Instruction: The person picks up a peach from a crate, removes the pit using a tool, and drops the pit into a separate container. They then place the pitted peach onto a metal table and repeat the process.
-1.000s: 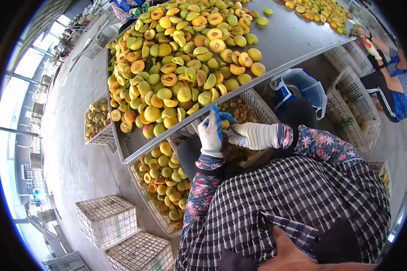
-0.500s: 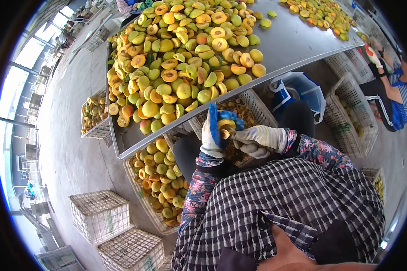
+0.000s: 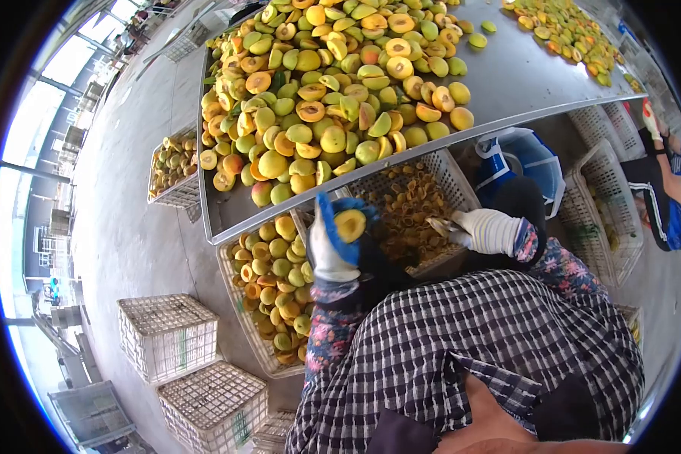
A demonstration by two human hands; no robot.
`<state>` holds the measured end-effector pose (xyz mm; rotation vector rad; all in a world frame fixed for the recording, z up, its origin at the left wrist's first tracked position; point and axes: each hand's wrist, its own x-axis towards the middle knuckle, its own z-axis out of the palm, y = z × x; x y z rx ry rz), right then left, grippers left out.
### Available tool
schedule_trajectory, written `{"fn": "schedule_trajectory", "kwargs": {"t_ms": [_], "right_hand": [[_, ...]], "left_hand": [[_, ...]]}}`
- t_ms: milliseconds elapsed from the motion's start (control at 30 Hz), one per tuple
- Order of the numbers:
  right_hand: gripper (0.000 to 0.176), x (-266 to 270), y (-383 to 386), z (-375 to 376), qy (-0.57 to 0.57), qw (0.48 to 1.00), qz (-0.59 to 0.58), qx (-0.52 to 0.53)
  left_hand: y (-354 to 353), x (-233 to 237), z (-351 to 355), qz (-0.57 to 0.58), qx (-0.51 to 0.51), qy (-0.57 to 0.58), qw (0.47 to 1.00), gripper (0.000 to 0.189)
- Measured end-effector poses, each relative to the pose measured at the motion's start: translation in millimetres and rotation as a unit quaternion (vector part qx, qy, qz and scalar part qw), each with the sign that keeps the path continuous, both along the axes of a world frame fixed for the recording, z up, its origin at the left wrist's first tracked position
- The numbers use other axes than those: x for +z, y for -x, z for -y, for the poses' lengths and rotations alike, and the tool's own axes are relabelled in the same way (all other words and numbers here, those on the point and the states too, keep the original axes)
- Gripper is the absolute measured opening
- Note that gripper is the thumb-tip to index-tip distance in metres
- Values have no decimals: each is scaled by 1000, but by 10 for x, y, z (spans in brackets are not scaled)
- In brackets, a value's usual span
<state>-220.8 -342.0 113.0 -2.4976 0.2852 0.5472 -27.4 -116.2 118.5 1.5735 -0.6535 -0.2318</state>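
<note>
My left hand (image 3: 334, 246), in a white glove with a blue palm, holds a halved peach (image 3: 349, 225) with its cut face up and a hollow at its centre. My right hand (image 3: 486, 230), in a striped white glove, is closed around a short metal tool (image 3: 445, 226), partly hidden by the fingers. It is apart from the peach, over the right side of a crate (image 3: 460, 181) holding many brown peach pits (image 3: 412, 216). Beyond my hands, a heap of halved peaches (image 3: 310, 113) lies on a metal table (image 3: 499, 83).
The table's raised edge (image 3: 325, 185) runs just beyond my hands. A crate of peach halves (image 3: 268, 287) stands at my left, with stacked crates (image 3: 166, 337) farther out. A blue-and-white bucket (image 3: 533, 163) is under the table at right; another person (image 3: 662, 178) sits beyond it.
My hands have separated: the right has moved right, away from the peach, over the pit crate. The left has moved slightly left and down, with the peach's cut face now showing.
</note>
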Motion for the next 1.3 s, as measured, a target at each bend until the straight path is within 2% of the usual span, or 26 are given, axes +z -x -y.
{"fn": "schedule_trajectory", "kwargs": {"t_ms": [33,67,100,133,167,200,300,333,400,433,500,533,600,667,700,833,900,933,967,1033,1067,1133,1200,1233,1267,1300], "right_hand": [[34,23,33,9,1,1000,-12,0],[35,39,75,3,3,1000,-24,0],[37,57,98,4,4,999,-34,0],[38,79,104,-1,1,1000,-31,-5],[40,103,117,-16,-3,1000,-27,-11],[42,106,122,-23,-8,1000,-26,-14],[45,50,37,-49,-8,1000,-14,-6],[45,57,12,-75,-7,1000,-10,-7],[45,62,-37,-107,-9,1000,8,6],[45,78,-62,-117,-9,1000,18,12],[46,138,-92,-155,-7,1000,18,8],[46,159,-100,-168,-6,1000,17,7],[47,144,-84,-172,-1,1000,0,8],[48,89,-38,-137,18,999,-22,22],[49,103,-22,-136,8,1000,-23,11],[48,99,17,-129,-9,1000,-5,-7],[45,130,2,-129,-25,999,23,-20],[42,133,-14,-138,-46,997,47,-38],[40,137,-46,-137,-68,994,70,-57],[30,132,-117,-179,-111,979,147,-90],[30,187,-172,-199,-137,972,165,-100],[29,343,-281,-227,-188,954,198,-124],[28,354,-387,-246,-169,944,261,-108],[28,336,-442,-260,-165,938,289,-100],[28,336,-492,-277,-160,930,317,-93],[29,362,-535,-302,-120,937,316,-85]], "left_hand": [[-169,-143,-202,139,18,-93,986,25],[-268,-106,-406,-106,-4,-26,994,25],[-367,-67,-610,-342,36,62,937,26],[-433,-23,-754,-250,107,-104,957,32],[-501,25,-887,-69,104,-272,954,35],[-525,65,-972,113,96,-425,893,38],[-744,122,-763,182,117,-357,909,40],[-826,129,-608,136,108,-328,929,42],[-988,91,-153,201,86,-268,938,43],[-985,138,107,176,71,-243,951,42],[-1146,9,512,337,19,-264,903,47],[-1193,-43,671,348,-7,-342,873,48],[-1345,-244,953,508,-21,-424,750,49],[-1394,-280,1094,459,-74,-518,718,50],[-1406,-244,1123,446,-85,-528,718,52],[-1419,-91,970,410,-71,-442,795,62],[-1331,4,850,206,-30,-263,942,62],[-1303,16,807,93,-11,-169,981,62],[-1339,-144,785,-155,-81,80,981,60],[-1083,115,577,-379,-171,223,882,53],[-910,184,545,-460,-217,314,801,49],[-669,201,521,-480,-215,334,782,54],[-529,108,522,-520,-201,314,769,59],[-420,119,568,-524,-131,284,792,64],[-339,47,600,-467,-100,242,845,64],[-267,29,641,-470,-89,246,843,64]]}}
